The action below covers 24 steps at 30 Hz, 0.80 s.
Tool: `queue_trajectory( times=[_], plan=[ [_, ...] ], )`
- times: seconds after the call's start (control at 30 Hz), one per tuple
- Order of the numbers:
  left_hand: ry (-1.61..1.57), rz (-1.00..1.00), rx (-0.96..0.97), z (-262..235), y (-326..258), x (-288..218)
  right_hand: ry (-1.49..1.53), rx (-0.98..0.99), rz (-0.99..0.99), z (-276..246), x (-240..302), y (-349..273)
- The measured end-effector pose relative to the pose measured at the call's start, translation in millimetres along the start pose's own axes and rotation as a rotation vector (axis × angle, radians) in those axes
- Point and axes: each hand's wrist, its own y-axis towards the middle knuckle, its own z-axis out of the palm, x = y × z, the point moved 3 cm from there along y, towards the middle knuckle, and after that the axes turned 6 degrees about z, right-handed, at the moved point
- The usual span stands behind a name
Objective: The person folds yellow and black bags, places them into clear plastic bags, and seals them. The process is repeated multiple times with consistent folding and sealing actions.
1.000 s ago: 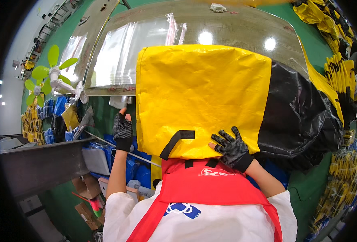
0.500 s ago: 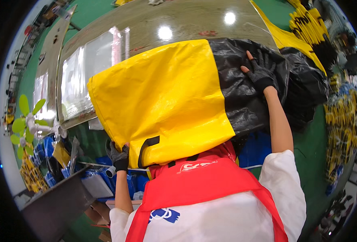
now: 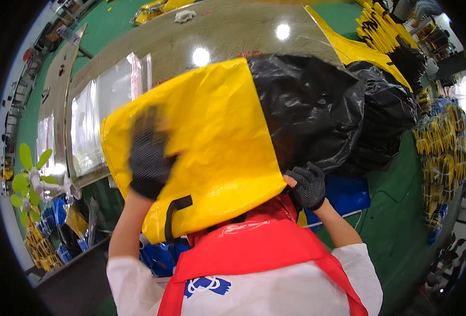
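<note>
I counted one yellow-and-black sheet (image 3: 212, 139) across the near side of one table (image 3: 233, 31), one black strap (image 3: 169, 221) on it, one left hand (image 3: 150, 152) and one right hand (image 3: 308, 184); the left, blurred, was over the yellow, fingers extended, released; the right curled at the near edge; whether it gripped, I couldn't tell remotely.

— What can you count first?
— Your left hand (image 3: 151, 150) and your right hand (image 3: 308, 185), making two
— And around them?
— You have one yellow panel (image 3: 212, 142), one black strap (image 3: 170, 221), two green fan heads (image 3: 25, 156) and one white cloth (image 3: 184, 16)
</note>
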Motion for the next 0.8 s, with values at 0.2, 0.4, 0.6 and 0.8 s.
queue_trajectory(
  times=[0.2,0.4,0.6,0.8],
  plan=[
    [-0.41,0.679,0.187,139.7,90.8,-88.0,0.057,-0.239,-0.273,-98.6,36.2,59.1],
    [-0.344,0.726,0.106,141.6,77.2,-63.1,-0.161,0.307,-0.123,-78.5,-21.7,255.9],
    [-0.577,0.297,0.378,100.4,-2.2,42.6,0.1,0.403,-0.054,-24.7,-61.6,292.5],
    [-1.51,-1.092,0.291,34.6,-173.2,161.7,0.087,0.392,0.084,-16.4,-71.6,293.7]
  ],
)
